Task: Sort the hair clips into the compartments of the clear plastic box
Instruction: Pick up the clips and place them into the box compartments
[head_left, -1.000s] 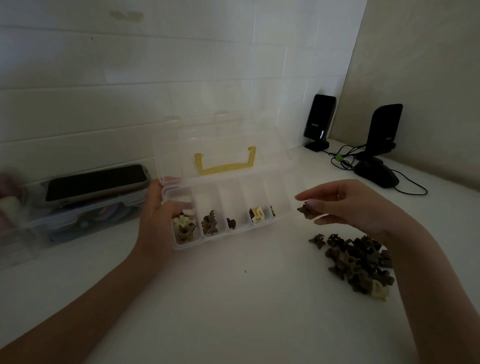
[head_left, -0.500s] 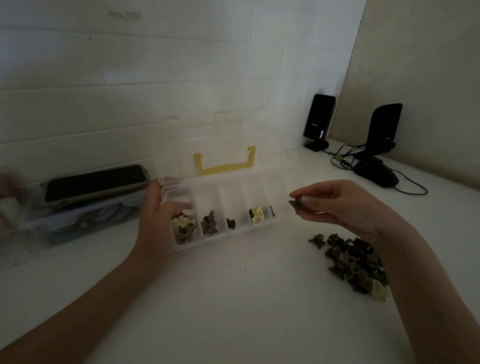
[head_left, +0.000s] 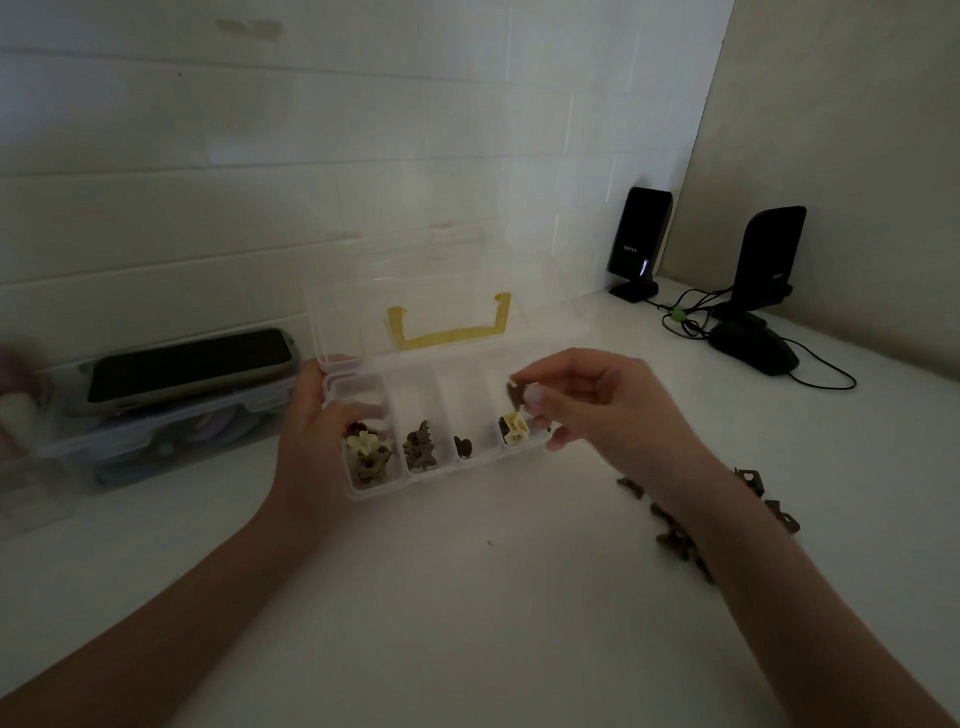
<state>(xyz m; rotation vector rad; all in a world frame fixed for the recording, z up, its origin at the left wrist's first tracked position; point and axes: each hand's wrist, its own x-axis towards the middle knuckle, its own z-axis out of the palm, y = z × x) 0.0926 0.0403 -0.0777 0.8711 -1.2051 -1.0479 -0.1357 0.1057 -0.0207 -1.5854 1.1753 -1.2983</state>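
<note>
The right hand (head_left: 597, 400), at centre right of the frame, pinches a small dark brown hair clip (head_left: 515, 393) above the box's right-hand compartments. The left hand (head_left: 311, 441) grips the left end of the clear plastic box (head_left: 441, 395), thumb inside the leftmost compartment. The lid stands open with a yellow handle (head_left: 449, 325). Brown and cream clips fill four compartments. Loose brown clips (head_left: 675, 535) lie on the white bench (head_left: 467, 597) at lower right.

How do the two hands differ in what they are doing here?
The left hand grips the clear box by its left end; the right hand pinches a dark clip. The left is at the box's edge; the right hovers above a compartment on the right. Both are bare.
</note>
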